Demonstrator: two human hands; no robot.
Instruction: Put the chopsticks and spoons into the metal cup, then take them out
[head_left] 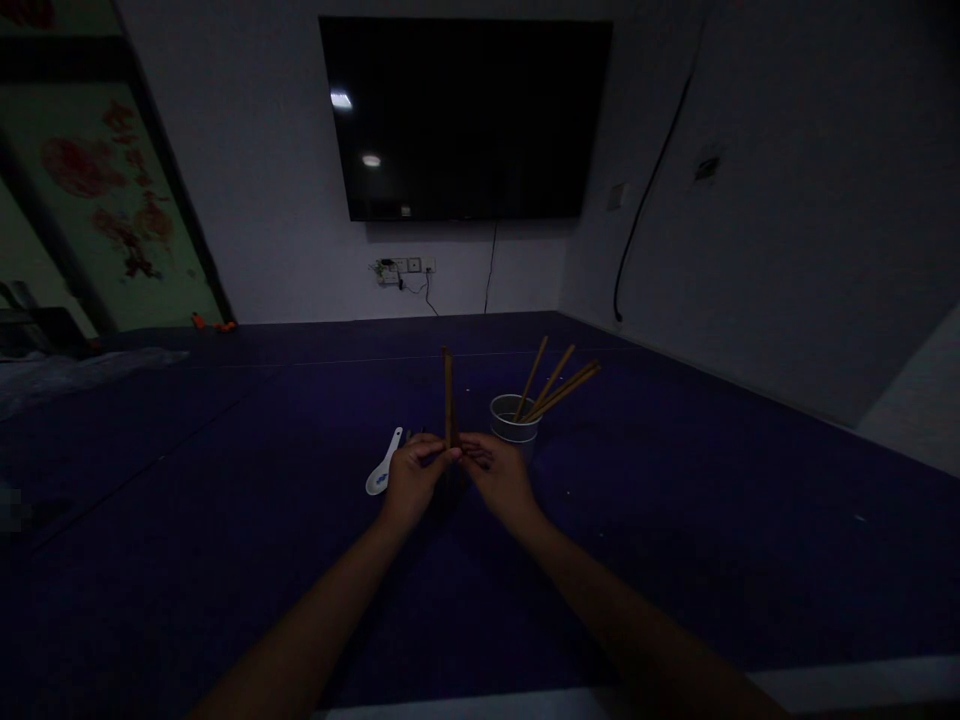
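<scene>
Two bare hands meet over a purple-covered surface (675,560), the left hand (411,478) and the right hand (501,478) each pinching the lower part of upright wooden chopsticks (448,395) with thumb and fingertips. Good handling here calls for a light, even grip, with lower ends level and shafts parallel so neither slips or crosses. A metal bucket (516,433) of leaning chopsticks (559,388) stands just beyond the right hand; a white spoon (379,478) with a blue motif lies beside the left. Red markings on the door panel (82,250) cannot be made out, and no brand is legible on the television (472,120).
</scene>
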